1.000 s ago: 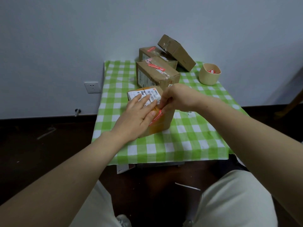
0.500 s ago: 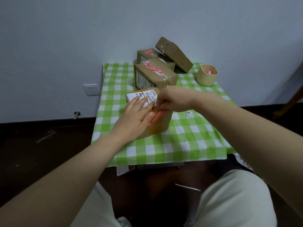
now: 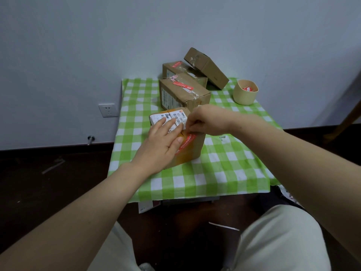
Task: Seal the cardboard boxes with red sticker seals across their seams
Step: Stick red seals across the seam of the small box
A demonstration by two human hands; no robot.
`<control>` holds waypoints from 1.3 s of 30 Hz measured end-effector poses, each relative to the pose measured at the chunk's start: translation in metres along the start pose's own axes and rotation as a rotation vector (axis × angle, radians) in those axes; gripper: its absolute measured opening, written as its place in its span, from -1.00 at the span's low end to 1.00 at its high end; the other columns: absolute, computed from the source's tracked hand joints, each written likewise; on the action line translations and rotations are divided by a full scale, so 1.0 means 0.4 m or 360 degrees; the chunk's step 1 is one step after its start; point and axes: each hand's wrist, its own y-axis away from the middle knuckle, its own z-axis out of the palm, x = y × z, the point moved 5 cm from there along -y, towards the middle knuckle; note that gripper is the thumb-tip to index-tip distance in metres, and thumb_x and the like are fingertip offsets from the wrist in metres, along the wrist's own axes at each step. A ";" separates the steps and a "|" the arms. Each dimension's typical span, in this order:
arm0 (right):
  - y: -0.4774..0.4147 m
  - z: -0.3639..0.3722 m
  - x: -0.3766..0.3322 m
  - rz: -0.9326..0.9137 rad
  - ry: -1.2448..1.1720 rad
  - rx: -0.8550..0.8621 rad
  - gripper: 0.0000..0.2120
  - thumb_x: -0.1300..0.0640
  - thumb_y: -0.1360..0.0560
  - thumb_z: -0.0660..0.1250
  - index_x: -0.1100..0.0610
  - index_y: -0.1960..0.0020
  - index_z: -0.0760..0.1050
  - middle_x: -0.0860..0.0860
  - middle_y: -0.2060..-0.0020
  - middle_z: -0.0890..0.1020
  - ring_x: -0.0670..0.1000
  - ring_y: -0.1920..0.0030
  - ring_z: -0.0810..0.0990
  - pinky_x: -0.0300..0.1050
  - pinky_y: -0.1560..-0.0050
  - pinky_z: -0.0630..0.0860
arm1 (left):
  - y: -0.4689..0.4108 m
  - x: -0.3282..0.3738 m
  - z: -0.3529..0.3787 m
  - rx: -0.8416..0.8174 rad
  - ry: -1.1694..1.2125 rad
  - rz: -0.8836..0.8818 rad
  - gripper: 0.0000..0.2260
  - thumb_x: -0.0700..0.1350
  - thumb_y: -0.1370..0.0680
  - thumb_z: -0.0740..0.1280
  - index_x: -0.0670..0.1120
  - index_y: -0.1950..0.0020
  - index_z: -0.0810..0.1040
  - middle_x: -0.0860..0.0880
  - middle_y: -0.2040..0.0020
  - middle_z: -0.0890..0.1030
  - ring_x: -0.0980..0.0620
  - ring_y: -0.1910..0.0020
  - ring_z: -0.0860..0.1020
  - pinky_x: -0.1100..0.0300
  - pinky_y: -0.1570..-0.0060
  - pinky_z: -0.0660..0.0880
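A small yellow-brown cardboard box (image 3: pixel 192 151) with a white shipping label stands near the middle of the green checked tablecloth (image 3: pixel 224 169). A red sticker seal (image 3: pixel 186 142) runs from its top seam down the near side. My left hand (image 3: pixel 162 141) lies flat on the box top, its fingers straight across the label. With fingers curled, my right hand (image 3: pixel 205 119) pinches the upper end of the seal at the box's top edge. Behind stand two brown boxes (image 3: pixel 181 92) with red seals on top, and a third box (image 3: pixel 207 68) leans against them.
A beige cup (image 3: pixel 245 94) with red stickers inside stands at the back right of the table. A white wall with a socket (image 3: pixel 108 110) is behind. Dark floor lies in front, with my knees (image 3: pixel 283 237) below the table edge.
Both hands stay on the small box. My right hand has shifted slightly along the top edge over the seal; the view has drifted a little.
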 end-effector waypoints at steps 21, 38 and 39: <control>0.003 -0.022 -0.001 -0.0042 0.0048 -0.0067 -0.82 0.20 -0.52 0.29 0.17 -0.08 0.60 0.09 0.02 0.65 0.08 0.03 0.56 -0.21 0.15 0.35 | -0.002 -0.002 0.000 0.0006 -0.0014 0.0018 -0.44 0.17 -0.52 -0.10 0.05 -0.50 0.17 0.05 -0.54 0.11 0.02 -0.52 -0.06 0.11 -0.46 -0.10; -0.025 0.005 -0.065 -0.0337 0.1018 -0.0171 -0.75 0.07 -0.49 0.23 0.06 -0.13 0.54 0.03 0.01 0.59 0.13 0.03 0.57 -0.10 0.25 0.41 | -0.006 -0.005 0.004 0.0015 0.0031 0.0030 -0.47 0.16 -0.52 -0.08 0.10 -0.48 0.22 0.02 -0.54 0.13 -0.02 -0.52 -0.04 0.08 -0.46 -0.07; -0.026 0.005 -0.064 -0.0322 0.0997 -0.0169 -0.75 0.07 -0.49 0.24 0.05 -0.12 0.54 0.03 0.01 0.59 0.12 0.04 0.57 -0.09 0.25 0.43 | -0.006 -0.006 0.005 0.0011 0.0029 0.0030 -0.47 0.16 -0.52 -0.08 0.10 -0.48 0.22 0.02 -0.54 0.13 -0.02 -0.52 -0.04 0.08 -0.46 -0.07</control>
